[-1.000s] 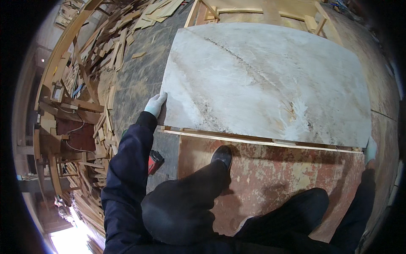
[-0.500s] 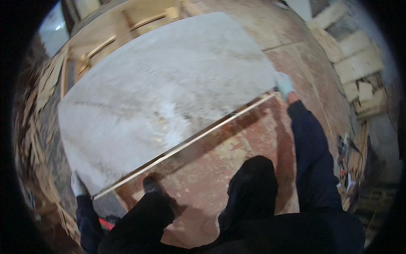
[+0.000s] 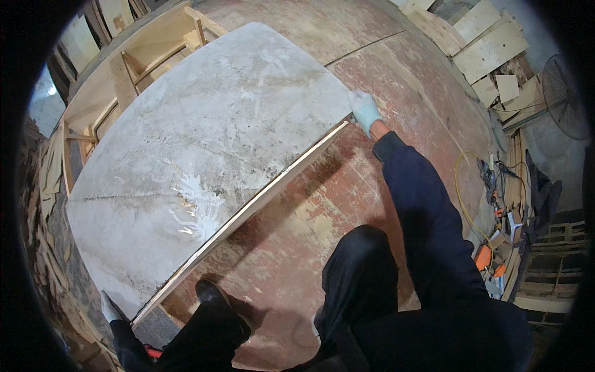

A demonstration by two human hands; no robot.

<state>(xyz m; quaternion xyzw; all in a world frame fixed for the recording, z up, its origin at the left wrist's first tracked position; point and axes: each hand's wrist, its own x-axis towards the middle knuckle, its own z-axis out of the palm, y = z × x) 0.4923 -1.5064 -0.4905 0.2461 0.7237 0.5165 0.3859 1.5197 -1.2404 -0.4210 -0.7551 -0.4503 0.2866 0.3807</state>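
Observation:
A large whitish-grey board point(image 3: 217, 124), stained and smeared with white patches, spans the view at a slant, its near long edge raised off the floor. Pale wood shows along that edge. At the board's near left corner is my left hand point(image 3: 110, 308) in a white glove, closed on the edge with its fingers partly hidden. My right hand point(image 3: 366, 111), in a pale glove, grips the right corner. Beyond the board's far side lies a light wooden frame point(image 3: 118, 77) with crosspieces, partly covered by it.
Reddish, worn sheeting point(image 3: 297, 248) covers the floor around my feet. Wood offcuts point(image 3: 493, 40) are piled at the far right, near a round fan point(image 3: 565, 96). Tools and a yellow cord point(image 3: 457, 186) lie at right. Scrap strips point(image 3: 46, 248) line the left side.
The board has swung counterclockwise and shifted left, with both hands still on it. My right hand has moved left and slightly farther away; my left hand has gone a little nearer.

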